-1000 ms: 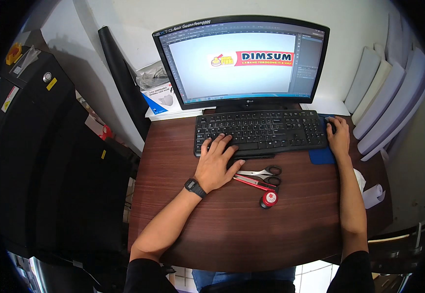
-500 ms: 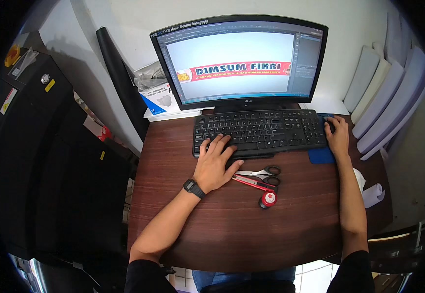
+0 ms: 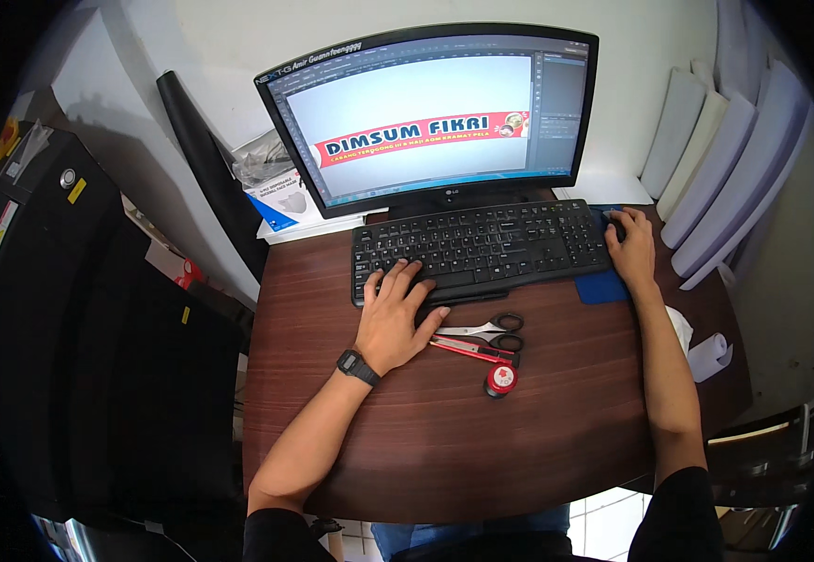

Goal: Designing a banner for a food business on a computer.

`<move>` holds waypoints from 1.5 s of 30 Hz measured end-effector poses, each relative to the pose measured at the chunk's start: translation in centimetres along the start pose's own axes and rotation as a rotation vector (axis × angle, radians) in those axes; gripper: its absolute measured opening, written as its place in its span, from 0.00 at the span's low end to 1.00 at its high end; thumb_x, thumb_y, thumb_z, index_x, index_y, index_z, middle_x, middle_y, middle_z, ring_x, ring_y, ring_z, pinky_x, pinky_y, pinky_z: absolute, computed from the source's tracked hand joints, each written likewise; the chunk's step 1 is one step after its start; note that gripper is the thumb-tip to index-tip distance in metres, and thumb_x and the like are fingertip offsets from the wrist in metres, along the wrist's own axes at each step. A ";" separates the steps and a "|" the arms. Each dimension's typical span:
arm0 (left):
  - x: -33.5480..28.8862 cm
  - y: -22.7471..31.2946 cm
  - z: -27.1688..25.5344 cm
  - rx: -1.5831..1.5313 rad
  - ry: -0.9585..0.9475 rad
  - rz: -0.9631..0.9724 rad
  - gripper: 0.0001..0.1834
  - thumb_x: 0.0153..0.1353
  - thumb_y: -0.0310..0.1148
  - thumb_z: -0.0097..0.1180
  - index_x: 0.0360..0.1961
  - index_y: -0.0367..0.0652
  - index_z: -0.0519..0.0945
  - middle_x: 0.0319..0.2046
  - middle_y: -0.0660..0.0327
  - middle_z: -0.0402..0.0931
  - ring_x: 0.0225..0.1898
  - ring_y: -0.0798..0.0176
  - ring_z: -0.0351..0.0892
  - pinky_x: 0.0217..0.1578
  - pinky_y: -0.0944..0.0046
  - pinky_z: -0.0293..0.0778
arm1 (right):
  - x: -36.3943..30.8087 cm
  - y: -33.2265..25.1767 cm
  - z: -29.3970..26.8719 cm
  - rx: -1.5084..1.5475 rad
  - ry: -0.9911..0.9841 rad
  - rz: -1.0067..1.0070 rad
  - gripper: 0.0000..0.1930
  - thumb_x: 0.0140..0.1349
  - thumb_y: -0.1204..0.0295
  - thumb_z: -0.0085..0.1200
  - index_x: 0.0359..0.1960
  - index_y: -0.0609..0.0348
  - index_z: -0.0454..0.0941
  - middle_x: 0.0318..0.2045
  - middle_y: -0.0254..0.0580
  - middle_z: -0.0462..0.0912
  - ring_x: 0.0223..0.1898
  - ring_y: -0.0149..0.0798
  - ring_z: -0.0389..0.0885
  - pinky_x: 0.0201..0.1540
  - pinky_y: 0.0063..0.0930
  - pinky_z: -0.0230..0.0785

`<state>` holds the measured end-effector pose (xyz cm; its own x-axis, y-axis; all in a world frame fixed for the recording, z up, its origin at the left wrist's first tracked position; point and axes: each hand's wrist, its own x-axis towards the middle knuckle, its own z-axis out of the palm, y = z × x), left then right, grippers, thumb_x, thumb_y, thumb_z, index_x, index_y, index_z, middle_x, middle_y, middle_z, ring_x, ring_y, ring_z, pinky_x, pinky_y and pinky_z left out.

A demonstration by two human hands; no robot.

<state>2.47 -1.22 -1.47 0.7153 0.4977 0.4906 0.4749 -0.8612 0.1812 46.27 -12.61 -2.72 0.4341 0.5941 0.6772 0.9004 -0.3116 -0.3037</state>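
Note:
My left hand rests with fingers spread over the lower left keys of a black keyboard. A black watch is on that wrist. Curled around a dark computer mouse on a blue mouse pad, my right hand sits just past the keyboard's right end. Behind the keyboard stands a monitor, its screen showing a red banner design with lettering and round food pictures at its right end. My palm hides most of the mouse.
Scissors, a red cutter knife and a small red-topped round item lie below the keyboard. Paper rolls lean at the right. A box stands left of the monitor. A black cabinet flanks the brown desk.
On the screen the banner has shifted left, so more of its right-end pictures shows. The whole view has turned slightly. Both hands keep their places on the keyboard and mouse.

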 end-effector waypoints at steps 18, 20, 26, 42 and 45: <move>0.0 0.0 0.0 -0.001 0.001 -0.001 0.25 0.66 0.47 0.63 0.57 0.42 0.82 0.67 0.48 0.71 0.73 0.44 0.63 0.72 0.39 0.51 | 0.0 -0.4 -0.2 0.005 -0.014 0.018 0.15 0.63 0.66 0.62 0.50 0.55 0.87 0.54 0.48 0.82 0.57 0.54 0.78 0.59 0.46 0.73; 0.1 0.1 -0.1 0.000 0.003 0.002 0.24 0.66 0.47 0.63 0.57 0.42 0.82 0.67 0.48 0.71 0.73 0.44 0.63 0.72 0.39 0.51 | 0.0 -0.3 -0.2 0.010 -0.020 0.026 0.15 0.63 0.66 0.62 0.50 0.55 0.87 0.54 0.48 0.82 0.57 0.54 0.78 0.59 0.46 0.73; 0.2 0.1 0.0 0.003 0.011 0.010 0.24 0.66 0.46 0.64 0.56 0.42 0.82 0.67 0.48 0.71 0.73 0.45 0.63 0.71 0.40 0.52 | 0.1 -0.1 -0.2 0.005 -0.023 0.035 0.15 0.64 0.65 0.63 0.50 0.55 0.87 0.54 0.48 0.82 0.58 0.54 0.78 0.60 0.46 0.72; 0.1 0.7 0.3 0.179 0.139 -0.230 0.34 0.63 0.50 0.66 0.62 0.37 0.74 0.68 0.46 0.67 0.68 0.43 0.66 0.61 0.44 0.65 | 0.0 -2.6 -1.6 0.155 0.024 -0.250 0.11 0.68 0.67 0.58 0.33 0.63 0.85 0.52 0.47 0.84 0.59 0.50 0.78 0.62 0.46 0.65; 0.1 0.7 0.3 0.178 0.134 -0.225 0.34 0.64 0.49 0.66 0.62 0.37 0.74 0.68 0.46 0.67 0.69 0.43 0.64 0.61 0.44 0.64 | 0.0 -2.4 -1.6 0.141 -0.032 -0.281 0.11 0.68 0.67 0.57 0.32 0.63 0.84 0.51 0.46 0.84 0.58 0.49 0.78 0.62 0.46 0.65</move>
<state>3.01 -1.71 -1.54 0.5139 0.6457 0.5648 0.7044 -0.6934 0.1518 44.06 -13.00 -0.89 0.1664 0.6664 0.7268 0.9796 -0.0273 -0.1993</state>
